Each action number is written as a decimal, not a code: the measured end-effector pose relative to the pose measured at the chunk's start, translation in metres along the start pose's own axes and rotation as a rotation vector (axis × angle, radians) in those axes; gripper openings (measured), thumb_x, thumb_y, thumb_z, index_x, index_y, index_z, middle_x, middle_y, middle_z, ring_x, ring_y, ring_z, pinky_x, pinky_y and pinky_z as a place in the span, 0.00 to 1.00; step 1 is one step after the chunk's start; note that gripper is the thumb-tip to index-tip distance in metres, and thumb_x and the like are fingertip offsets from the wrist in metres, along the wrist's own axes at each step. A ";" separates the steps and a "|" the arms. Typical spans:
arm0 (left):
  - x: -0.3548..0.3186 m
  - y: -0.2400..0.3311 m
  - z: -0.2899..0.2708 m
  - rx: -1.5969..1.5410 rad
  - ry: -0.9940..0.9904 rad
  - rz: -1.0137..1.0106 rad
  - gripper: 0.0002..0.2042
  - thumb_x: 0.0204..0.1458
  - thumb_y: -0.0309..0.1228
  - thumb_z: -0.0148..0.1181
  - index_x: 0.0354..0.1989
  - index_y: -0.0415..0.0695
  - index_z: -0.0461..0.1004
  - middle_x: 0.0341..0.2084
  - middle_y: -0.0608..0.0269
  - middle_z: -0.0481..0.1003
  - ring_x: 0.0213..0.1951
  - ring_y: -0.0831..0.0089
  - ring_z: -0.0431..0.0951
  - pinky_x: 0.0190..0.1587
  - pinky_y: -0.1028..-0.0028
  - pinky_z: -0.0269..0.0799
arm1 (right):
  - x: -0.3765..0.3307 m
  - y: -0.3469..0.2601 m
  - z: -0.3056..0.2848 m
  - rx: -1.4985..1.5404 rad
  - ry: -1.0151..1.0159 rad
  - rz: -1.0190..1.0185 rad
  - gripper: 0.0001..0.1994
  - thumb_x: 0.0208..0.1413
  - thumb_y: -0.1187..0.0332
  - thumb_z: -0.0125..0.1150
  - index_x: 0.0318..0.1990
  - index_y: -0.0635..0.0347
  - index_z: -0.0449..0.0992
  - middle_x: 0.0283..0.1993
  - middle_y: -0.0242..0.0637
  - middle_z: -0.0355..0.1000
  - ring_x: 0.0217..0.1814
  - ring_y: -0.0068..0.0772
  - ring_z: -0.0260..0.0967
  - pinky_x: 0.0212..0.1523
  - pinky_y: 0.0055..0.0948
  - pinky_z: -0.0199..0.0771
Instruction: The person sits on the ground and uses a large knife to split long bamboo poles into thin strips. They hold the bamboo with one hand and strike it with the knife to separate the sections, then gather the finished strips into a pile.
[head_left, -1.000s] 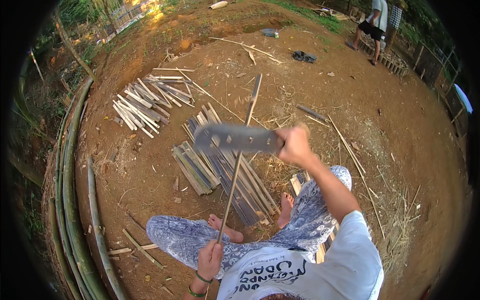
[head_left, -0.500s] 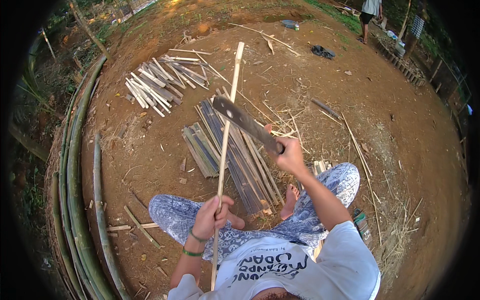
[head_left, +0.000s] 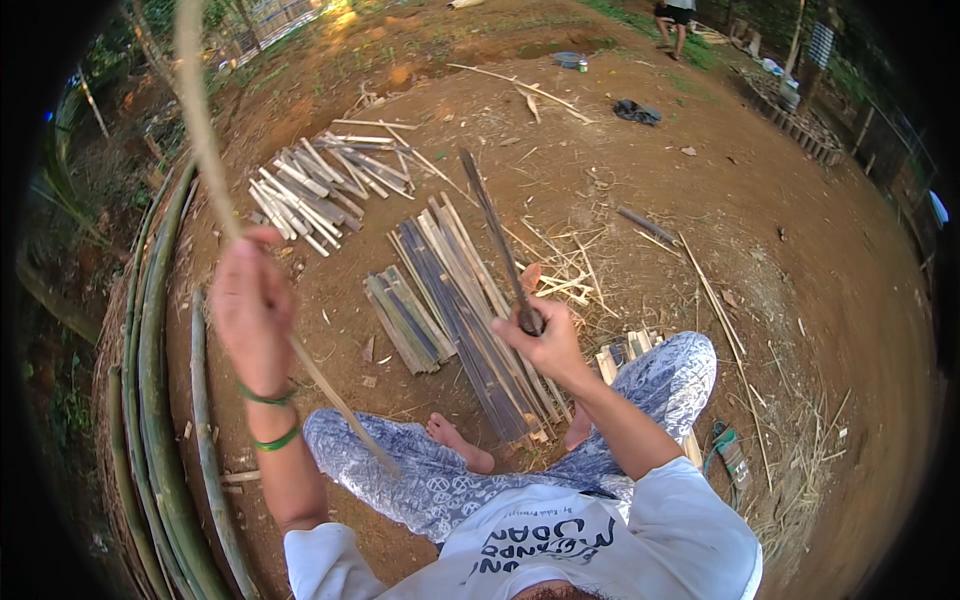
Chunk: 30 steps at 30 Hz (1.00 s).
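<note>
My left hand (head_left: 255,315), blurred by motion, grips a long thin bamboo strip (head_left: 207,150) raised on the left. The strip slants from the top edge down over my left thigh. In my right hand (head_left: 550,345) is a machete (head_left: 495,230), its blade pointing up and away and turned nearly edge-on. Blade and strip are apart. Beneath the machete lies a row of long dark and pale bamboo slats (head_left: 480,330), between my feet and beyond. A shorter bundle of slats (head_left: 400,320) rests against its left side.
Farther off lies a loose pile of cut bamboo pieces (head_left: 310,190). Green bamboo poles (head_left: 155,400) and a greyish pole (head_left: 203,400) run along the left. Shavings (head_left: 570,285) litter the soil. A black plastic sheet (head_left: 636,112) and a blue basin (head_left: 568,60) lie beyond; a person (head_left: 680,25) stands far right.
My left hand has swung left and away, lifting the bamboo strip from in front of the blade. My right hand has moved slightly left and nearer, and the machete has turned more upright.
</note>
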<state>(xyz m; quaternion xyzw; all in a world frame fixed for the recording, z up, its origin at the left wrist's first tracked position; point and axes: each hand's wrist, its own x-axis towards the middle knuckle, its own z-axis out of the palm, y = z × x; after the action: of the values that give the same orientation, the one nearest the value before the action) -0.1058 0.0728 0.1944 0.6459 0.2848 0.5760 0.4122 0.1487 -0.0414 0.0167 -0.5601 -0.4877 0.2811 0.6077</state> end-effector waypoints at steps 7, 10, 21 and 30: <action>0.017 0.021 0.021 -0.057 0.417 0.393 0.19 0.71 0.42 0.39 0.44 0.38 0.71 0.19 0.68 0.66 0.24 0.78 0.68 0.31 0.77 0.69 | -0.018 -0.040 0.028 0.368 -0.054 0.078 0.11 0.58 0.65 0.66 0.29 0.63 0.79 0.19 0.24 0.69 0.19 0.12 0.57 0.19 0.23 0.52; -0.005 -0.031 0.044 -0.026 0.448 0.255 0.20 0.71 0.44 0.36 0.42 0.41 0.70 0.27 0.58 0.76 0.33 0.71 0.76 0.41 0.70 0.75 | -0.020 -0.034 0.039 0.452 0.005 0.156 0.12 0.60 0.63 0.64 0.34 0.65 0.81 0.24 0.30 0.77 0.22 0.14 0.63 0.23 0.19 0.59; -0.117 -0.144 0.100 -0.445 0.417 -0.320 0.20 0.70 0.46 0.34 0.48 0.42 0.67 0.56 0.46 0.73 0.62 0.61 0.69 0.68 0.55 0.58 | 0.049 0.025 0.068 0.710 0.480 0.243 0.11 0.59 0.66 0.63 0.36 0.69 0.75 0.38 0.49 0.80 0.22 0.23 0.67 0.24 0.23 0.67; -0.172 -0.092 0.066 -0.321 -0.264 -0.787 0.23 0.68 0.42 0.45 0.64 0.39 0.63 0.55 0.45 0.73 0.62 0.58 0.69 0.64 0.59 0.61 | 0.072 0.055 0.046 0.711 0.614 0.332 0.08 0.52 0.76 0.65 0.31 0.65 0.69 0.25 0.41 0.76 0.22 0.25 0.68 0.23 0.24 0.66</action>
<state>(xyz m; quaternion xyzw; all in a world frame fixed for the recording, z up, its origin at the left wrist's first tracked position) -0.0611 -0.0393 0.0278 0.4841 0.3609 0.3247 0.7280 0.1443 0.0534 -0.0205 -0.4453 -0.0645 0.3448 0.8238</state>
